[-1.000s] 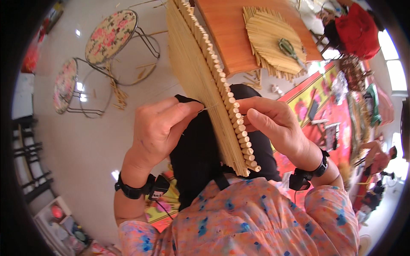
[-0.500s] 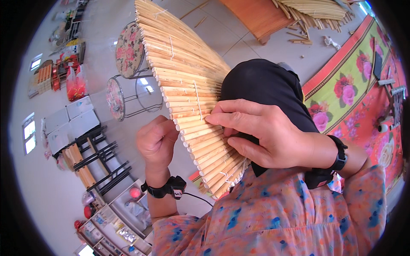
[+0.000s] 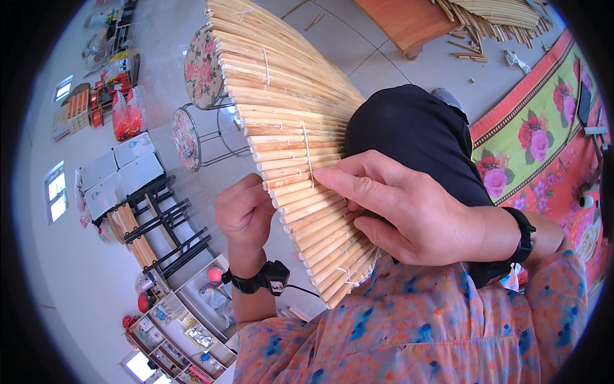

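Observation:
A curved mat of pale round reed sticks (image 3: 288, 109), stitched together with white thread, stands slanting in front of me against my knee. My right hand (image 3: 409, 211) is on its inner face, index fingertip pressing at a long white stitch (image 3: 307, 150). The thumb of that hand is apart from the index finger, and the other fingers are partly hidden below it. Beyond the mat's left edge, my left hand (image 3: 243, 214) is curled closed, its fingertips hidden behind the stick ends. What those fingers hold, if anything, does not show.
Two round flowered stools (image 3: 203, 69) stand beyond the mat at left. A wooden table (image 3: 409, 25) is at the top, beside a pile of loose reed sticks (image 3: 492, 16). Flowered cloth (image 3: 518, 141) covers the surface at right. Shelves (image 3: 182, 329) are at lower left.
The whole view has shifted slightly, so the mat and both hands appear a little further right. My right index fingertip stays at the long stitch, and my left hand stays behind the mat's edge.

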Available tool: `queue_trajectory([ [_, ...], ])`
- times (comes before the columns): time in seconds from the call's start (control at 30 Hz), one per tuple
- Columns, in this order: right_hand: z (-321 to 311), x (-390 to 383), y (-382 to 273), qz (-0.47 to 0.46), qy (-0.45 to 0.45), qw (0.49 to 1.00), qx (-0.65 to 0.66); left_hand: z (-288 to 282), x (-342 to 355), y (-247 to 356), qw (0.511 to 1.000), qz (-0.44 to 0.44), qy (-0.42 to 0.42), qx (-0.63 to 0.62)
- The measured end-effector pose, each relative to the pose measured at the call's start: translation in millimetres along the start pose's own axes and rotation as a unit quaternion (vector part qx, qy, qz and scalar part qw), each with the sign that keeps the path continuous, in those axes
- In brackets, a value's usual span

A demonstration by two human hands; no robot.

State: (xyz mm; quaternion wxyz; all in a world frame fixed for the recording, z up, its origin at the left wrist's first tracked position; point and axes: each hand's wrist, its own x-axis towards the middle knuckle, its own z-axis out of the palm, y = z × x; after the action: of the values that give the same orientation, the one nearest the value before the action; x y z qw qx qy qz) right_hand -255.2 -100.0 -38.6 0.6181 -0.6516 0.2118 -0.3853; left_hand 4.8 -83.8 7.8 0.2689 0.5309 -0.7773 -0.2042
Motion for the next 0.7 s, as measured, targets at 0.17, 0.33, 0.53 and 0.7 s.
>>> queue_trajectory([
  [0.17,3,0,-5,0.031,-0.032,0.998,-0.052,2,-6,-5,1.0,-0.01,0.01,-0.017],
  [0.33,7,-1,-8,0.037,-0.037,0.995,-0.082,6,-5,1,0.998,-0.046,0.009,-0.042],
  [0.53,9,-1,-6,0.009,-0.032,0.995,-0.098,11,-8,-3,0.992,-0.061,0.017,-0.111],
  [0.7,6,-1,-7,0.021,-0.058,0.993,-0.096,13,-8,-4,0.992,-0.061,0.014,-0.108],
])
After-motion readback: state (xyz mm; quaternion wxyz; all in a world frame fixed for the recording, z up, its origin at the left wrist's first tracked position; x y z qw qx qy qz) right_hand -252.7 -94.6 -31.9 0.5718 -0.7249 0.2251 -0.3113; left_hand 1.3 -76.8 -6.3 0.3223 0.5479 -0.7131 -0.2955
